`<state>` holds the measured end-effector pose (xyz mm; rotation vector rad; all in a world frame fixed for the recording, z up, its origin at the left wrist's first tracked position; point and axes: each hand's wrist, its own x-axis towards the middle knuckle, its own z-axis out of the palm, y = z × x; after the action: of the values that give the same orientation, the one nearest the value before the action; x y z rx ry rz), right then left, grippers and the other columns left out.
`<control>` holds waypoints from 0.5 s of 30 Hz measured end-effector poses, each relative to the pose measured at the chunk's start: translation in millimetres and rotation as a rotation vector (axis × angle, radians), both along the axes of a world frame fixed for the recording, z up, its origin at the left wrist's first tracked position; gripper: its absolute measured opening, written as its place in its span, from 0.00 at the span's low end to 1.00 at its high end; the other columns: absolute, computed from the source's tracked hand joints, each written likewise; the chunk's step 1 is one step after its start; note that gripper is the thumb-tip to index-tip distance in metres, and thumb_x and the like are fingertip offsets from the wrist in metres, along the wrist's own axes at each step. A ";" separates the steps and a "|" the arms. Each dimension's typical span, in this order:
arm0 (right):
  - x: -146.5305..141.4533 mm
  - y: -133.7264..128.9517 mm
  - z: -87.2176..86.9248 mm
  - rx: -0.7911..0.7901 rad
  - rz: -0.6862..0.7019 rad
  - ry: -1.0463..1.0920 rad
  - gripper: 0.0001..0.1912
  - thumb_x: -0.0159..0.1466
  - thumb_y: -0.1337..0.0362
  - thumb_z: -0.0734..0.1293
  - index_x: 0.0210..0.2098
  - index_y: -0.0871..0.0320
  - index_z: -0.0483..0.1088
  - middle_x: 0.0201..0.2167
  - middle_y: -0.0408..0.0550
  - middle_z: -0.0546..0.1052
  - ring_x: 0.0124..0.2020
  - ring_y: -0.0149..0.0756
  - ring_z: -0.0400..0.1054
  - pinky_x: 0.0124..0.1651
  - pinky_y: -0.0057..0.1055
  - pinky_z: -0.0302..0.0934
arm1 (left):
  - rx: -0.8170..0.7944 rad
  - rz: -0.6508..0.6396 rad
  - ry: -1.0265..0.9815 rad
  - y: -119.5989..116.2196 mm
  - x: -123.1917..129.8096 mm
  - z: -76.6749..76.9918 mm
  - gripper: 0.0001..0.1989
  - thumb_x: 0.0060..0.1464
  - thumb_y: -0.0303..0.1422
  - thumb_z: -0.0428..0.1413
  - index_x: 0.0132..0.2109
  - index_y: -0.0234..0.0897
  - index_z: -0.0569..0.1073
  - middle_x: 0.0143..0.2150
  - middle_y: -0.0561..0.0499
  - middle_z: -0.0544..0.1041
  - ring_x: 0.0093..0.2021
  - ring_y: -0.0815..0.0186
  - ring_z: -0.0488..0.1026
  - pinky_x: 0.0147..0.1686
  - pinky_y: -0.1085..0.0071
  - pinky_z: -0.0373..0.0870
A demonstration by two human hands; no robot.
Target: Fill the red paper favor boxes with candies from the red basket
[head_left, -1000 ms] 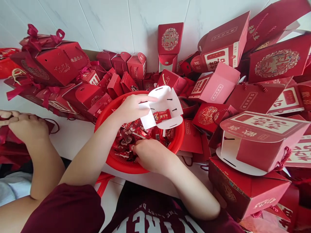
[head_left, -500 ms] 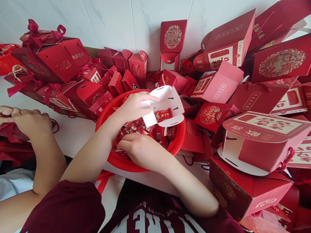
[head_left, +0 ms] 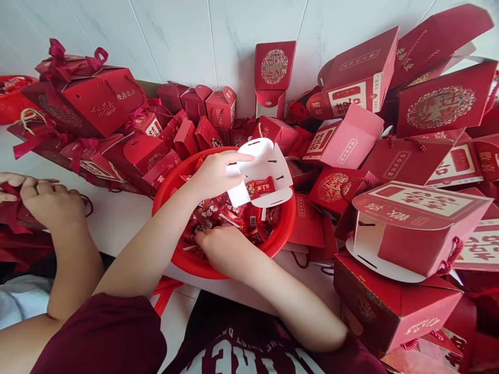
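My left hand [head_left: 218, 174] grips the side of an open gift box [head_left: 268, 162], its thumb and fingers closed on the cardboard flap. The box is white inside, and a red wrapped candy packet [head_left: 260, 187] lies in it. It is held over a red plastic basket [head_left: 287, 228] with many red wrapped candies [head_left: 206, 210] inside. Down among these candies is my right hand [head_left: 224, 246], its fingers curled and their tips hidden. Whatever it grasps is out of sight.
Red gift boxes crowd the right side, some with lids open, such as a large one [head_left: 421, 228]. More boxes [head_left: 101, 98] with ribbons are piled at the left. Another person's hands [head_left: 50, 200] hold a ribboned box there. A white wall [head_left: 175, 36] stands behind.
My right hand has shifted slightly right and down within the basket, uncovering more candies. My left hand still holds the box over the basket. The whole view has moved a little.
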<state>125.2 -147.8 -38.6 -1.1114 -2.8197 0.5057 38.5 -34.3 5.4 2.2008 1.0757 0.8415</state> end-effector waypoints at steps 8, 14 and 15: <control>28.2 2.2 28.3 -0.092 -0.152 0.277 0.11 0.69 0.70 0.60 0.45 0.58 0.74 0.36 0.50 0.81 0.36 0.39 0.76 0.38 0.31 0.64 | -0.013 0.051 0.009 4.1 -2.3 -1.2 0.22 0.51 0.27 0.57 0.54 0.40 0.79 0.57 0.50 0.79 0.58 0.57 0.74 0.60 0.63 0.70; 72.1 13.8 40.0 -0.658 -0.346 1.058 0.13 0.68 0.60 0.65 0.50 0.58 0.71 0.38 0.44 0.77 0.38 0.32 0.73 0.35 0.26 0.71 | -0.117 -0.011 -0.067 7.3 -5.3 -3.6 0.23 0.51 0.34 0.60 0.55 0.37 0.78 0.57 0.46 0.78 0.56 0.55 0.75 0.56 0.63 0.72; 76.0 15.5 40.5 -0.736 -0.363 1.155 0.14 0.66 0.59 0.67 0.49 0.58 0.71 0.37 0.44 0.77 0.37 0.32 0.73 0.33 0.25 0.72 | -0.127 -0.009 -0.082 7.2 -5.2 -3.7 0.23 0.50 0.35 0.61 0.55 0.37 0.78 0.56 0.45 0.78 0.56 0.54 0.76 0.56 0.62 0.72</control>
<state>201.2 -132.2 1.9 -0.8830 -1.4106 1.5576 33.2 -27.1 1.7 2.0472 1.0499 0.8292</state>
